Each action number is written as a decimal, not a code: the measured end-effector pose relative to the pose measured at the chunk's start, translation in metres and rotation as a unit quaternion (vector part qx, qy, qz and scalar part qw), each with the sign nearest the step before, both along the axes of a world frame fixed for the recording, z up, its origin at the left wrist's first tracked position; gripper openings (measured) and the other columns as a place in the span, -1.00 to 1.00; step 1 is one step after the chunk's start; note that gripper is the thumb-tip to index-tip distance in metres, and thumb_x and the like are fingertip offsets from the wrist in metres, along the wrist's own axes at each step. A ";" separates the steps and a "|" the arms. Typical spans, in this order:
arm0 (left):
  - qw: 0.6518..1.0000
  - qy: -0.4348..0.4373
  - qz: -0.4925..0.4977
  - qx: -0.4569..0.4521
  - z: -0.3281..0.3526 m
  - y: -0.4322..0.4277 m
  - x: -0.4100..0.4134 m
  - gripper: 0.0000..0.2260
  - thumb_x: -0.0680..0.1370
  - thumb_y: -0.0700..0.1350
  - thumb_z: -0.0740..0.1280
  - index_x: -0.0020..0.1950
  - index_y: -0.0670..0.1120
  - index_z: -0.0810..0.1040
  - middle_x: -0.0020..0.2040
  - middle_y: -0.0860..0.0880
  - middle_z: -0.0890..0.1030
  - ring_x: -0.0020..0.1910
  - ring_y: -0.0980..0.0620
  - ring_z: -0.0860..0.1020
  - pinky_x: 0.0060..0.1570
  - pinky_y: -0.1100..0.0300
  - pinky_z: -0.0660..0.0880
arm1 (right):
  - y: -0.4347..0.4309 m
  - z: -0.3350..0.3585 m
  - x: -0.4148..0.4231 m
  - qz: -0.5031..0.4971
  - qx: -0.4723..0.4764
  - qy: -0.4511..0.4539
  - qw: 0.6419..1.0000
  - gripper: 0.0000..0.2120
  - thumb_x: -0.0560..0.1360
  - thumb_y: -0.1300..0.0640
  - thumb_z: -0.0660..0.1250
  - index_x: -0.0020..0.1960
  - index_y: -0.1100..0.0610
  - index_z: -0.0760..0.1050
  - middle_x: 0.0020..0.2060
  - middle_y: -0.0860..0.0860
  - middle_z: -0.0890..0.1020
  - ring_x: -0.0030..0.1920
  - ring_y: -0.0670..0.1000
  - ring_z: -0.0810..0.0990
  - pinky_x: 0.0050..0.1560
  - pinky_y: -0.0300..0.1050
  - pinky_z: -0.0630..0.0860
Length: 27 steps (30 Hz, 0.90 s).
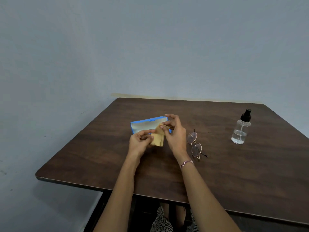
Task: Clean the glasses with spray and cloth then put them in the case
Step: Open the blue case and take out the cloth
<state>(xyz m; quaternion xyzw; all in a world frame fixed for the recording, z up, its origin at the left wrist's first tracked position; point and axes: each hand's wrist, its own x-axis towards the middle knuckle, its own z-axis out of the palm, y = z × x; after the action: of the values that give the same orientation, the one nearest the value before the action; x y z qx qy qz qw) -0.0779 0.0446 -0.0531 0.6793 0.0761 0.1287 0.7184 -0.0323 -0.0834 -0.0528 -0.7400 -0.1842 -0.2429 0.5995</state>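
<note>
The task looked to be near its start. The case (142,126) lay open on the table (100,156), and right in front of it both hands held the yellow cloth (158,139). The left hand (141,139) pinched its lower part, and the right hand (173,131) pinched its upper edge between thumb and fingers. The glasses (194,144) lay folded just right of the case, with no hand on them. The spray bottle (240,129) stood upright well to the right of the case. Judging by this, spraying, wiping and putting the glasses into the case were all left to do.
</note>
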 end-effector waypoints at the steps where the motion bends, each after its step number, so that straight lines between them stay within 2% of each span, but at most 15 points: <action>1: 1.000 0.000 0.008 -0.020 0.000 0.002 0.001 -0.82 0.51 -0.37 0.30 0.01 -0.16 0.63 -0.21 -0.06 0.66 -0.27 0.14 0.64 -0.28 0.28 0.59 | 0.001 0.001 -0.002 0.013 -0.005 -0.007 1.000 -0.65 0.44 0.28 0.40 0.16 0.01 0.44 -0.24 -0.15 0.64 -0.14 -0.23 0.59 -0.11 -0.44 0.42; 3: 0.998 0.005 0.008 -0.057 0.001 0.005 0.002 -0.80 0.55 -0.32 0.24 -0.01 -0.12 0.63 -0.18 -0.07 0.68 -0.24 0.09 0.66 -0.29 0.28 0.58 | 0.004 0.003 -0.006 0.046 -0.023 -0.006 0.999 -0.64 0.44 0.24 0.42 0.18 -0.01 0.44 -0.25 -0.13 0.66 -0.16 -0.22 0.60 -0.11 -0.44 0.42; 5: 0.996 0.009 0.008 -0.086 0.001 0.006 0.003 -0.80 0.58 -0.26 0.19 0.02 -0.09 0.60 -0.23 -0.07 0.66 -0.30 0.07 0.65 -0.34 0.28 0.55 | 0.007 0.004 -0.009 0.083 -0.054 0.003 0.995 -0.65 0.45 0.18 0.42 0.18 -0.04 0.44 -0.26 -0.12 0.67 -0.17 -0.19 0.61 -0.11 -0.37 0.47; 7: 0.994 0.006 0.017 -0.111 0.001 0.007 0.004 -0.88 0.60 -0.17 0.21 0.04 -0.07 0.54 -0.29 -0.04 0.64 -0.36 0.09 0.62 -0.39 0.29 0.53 | 0.008 0.005 -0.012 0.117 -0.079 0.010 0.990 -0.75 0.48 0.12 0.39 0.14 -0.02 0.48 -0.27 -0.09 0.68 -0.18 -0.16 0.62 -0.08 -0.30 0.50; 9: 0.993 -0.008 0.024 -0.118 0.000 0.008 0.004 -0.90 0.57 -0.14 0.30 0.07 -0.06 0.50 -0.26 -0.02 0.66 -0.31 0.10 0.64 -0.37 0.28 0.55 | 0.008 0.006 -0.014 0.140 -0.048 0.018 0.989 -0.89 0.53 0.09 0.33 0.04 0.06 0.55 -0.30 -0.05 0.68 -0.17 -0.13 0.64 -0.08 -0.28 0.51; 11: 0.994 -0.024 0.035 -0.101 -0.002 0.008 0.003 -0.82 0.52 -0.20 0.37 0.09 -0.05 0.50 -0.29 0.00 0.67 -0.28 0.12 0.64 -0.35 0.27 0.57 | 0.007 0.006 -0.013 0.109 -0.013 0.015 0.994 -0.86 0.56 0.06 0.27 -0.06 0.07 0.58 -0.35 -0.03 0.65 -0.22 -0.08 0.64 -0.15 -0.20 0.53; 13: 0.994 -0.039 0.047 -0.087 -0.002 0.009 0.001 -0.77 0.47 -0.28 0.40 0.06 -0.04 0.52 -0.39 0.05 0.65 -0.30 0.16 0.62 -0.34 0.28 0.57 | 0.005 0.004 -0.009 0.036 -0.004 0.017 0.999 -0.86 0.56 0.02 0.26 -0.12 0.01 0.55 -0.36 -0.07 0.60 -0.25 -0.05 0.61 -0.18 -0.08 0.55; 15: 0.994 -0.050 0.048 -0.090 -0.003 0.010 0.000 -0.74 0.45 -0.33 0.42 0.04 -0.05 0.54 -0.40 0.04 0.64 -0.30 0.16 0.63 -0.34 0.28 0.57 | 0.003 0.000 -0.003 -0.022 0.002 0.045 0.999 -0.88 0.54 -0.03 0.29 -0.12 0.00 0.49 -0.33 -0.08 0.58 -0.26 -0.02 0.60 -0.17 0.02 0.57; 17: 0.993 -0.065 0.034 -0.097 -0.003 0.011 -0.001 -0.74 0.43 -0.36 0.42 0.03 -0.09 0.55 -0.36 0.01 0.66 -0.28 0.13 0.65 -0.35 0.26 0.57 | 0.002 -0.004 -0.001 -0.025 -0.002 0.092 0.995 -0.84 0.49 -0.06 0.34 -0.10 0.01 0.43 -0.31 -0.04 0.58 -0.27 0.03 0.61 -0.16 0.07 0.58; 20: 0.994 -0.073 0.007 -0.079 -0.003 0.009 -0.002 -0.75 0.43 -0.40 0.40 0.06 -0.19 0.57 -0.24 -0.02 0.67 -0.26 0.13 0.66 -0.33 0.27 0.58 | 0.002 -0.010 -0.002 0.013 -0.021 0.147 0.989 -0.79 0.43 -0.08 0.40 -0.13 -0.06 0.38 -0.29 0.02 0.64 -0.26 0.03 0.64 -0.17 0.02 0.60; 22: 0.997 -0.062 -0.016 -0.050 -0.004 0.007 -0.003 -0.74 0.43 -0.40 0.39 0.10 -0.23 0.59 -0.11 -0.01 0.66 -0.20 0.15 0.66 -0.26 0.27 0.60 | 0.001 -0.011 -0.006 0.031 -0.016 0.164 0.986 -0.78 0.40 -0.06 0.45 -0.18 -0.07 0.40 -0.29 0.03 0.67 -0.26 0.01 0.66 -0.23 -0.05 0.59; 25: 0.997 -0.039 -0.062 -0.004 -0.006 0.006 -0.005 -0.69 0.43 -0.41 0.38 0.13 -0.16 0.59 -0.09 -0.03 0.67 -0.20 0.11 0.66 -0.12 0.26 0.60 | -0.002 -0.012 -0.009 0.063 -0.007 0.173 0.983 -0.85 0.38 0.14 0.49 -0.18 -0.02 0.53 -0.30 0.02 0.66 -0.27 -0.04 0.64 -0.24 -0.21 0.55; 27: 0.996 -0.028 -0.063 0.053 -0.010 0.005 -0.005 -0.66 0.43 -0.39 0.40 0.17 -0.14 0.58 -0.15 -0.12 0.68 -0.27 0.14 0.65 -0.13 0.28 0.59 | -0.004 -0.015 -0.010 0.069 -0.017 0.184 0.980 -0.84 0.39 0.27 0.46 -0.10 0.07 0.60 -0.29 -0.02 0.63 -0.27 -0.05 0.62 -0.18 -0.27 0.56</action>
<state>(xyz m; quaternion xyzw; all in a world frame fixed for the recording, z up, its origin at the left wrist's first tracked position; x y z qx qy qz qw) -0.0831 0.0495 -0.0632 0.7160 0.0061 0.1055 0.6901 -0.0425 -0.0869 -0.0677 -0.7675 -0.1257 -0.0573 0.6260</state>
